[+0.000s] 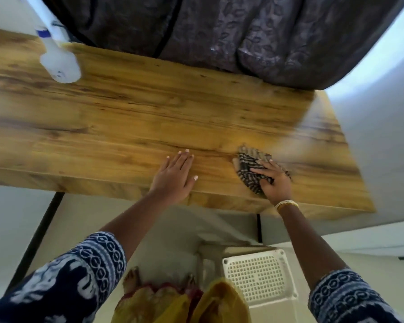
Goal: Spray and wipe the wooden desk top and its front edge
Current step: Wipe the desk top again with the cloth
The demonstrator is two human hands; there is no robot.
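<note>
The wooden desk top runs across the view, its front edge nearest me. A white spray bottle with a blue band stands at the far left corner. My left hand lies flat on the wood near the front edge, fingers straight. To its right, my right hand presses a dark checked cloth onto the desk top close to the front edge, fingers spread over it. The right end of the desk is blurred.
A dark patterned curtain hangs behind the desk's far edge. A white wall borders the right end. Under the desk stand a black leg and a white perforated stool, beside my feet.
</note>
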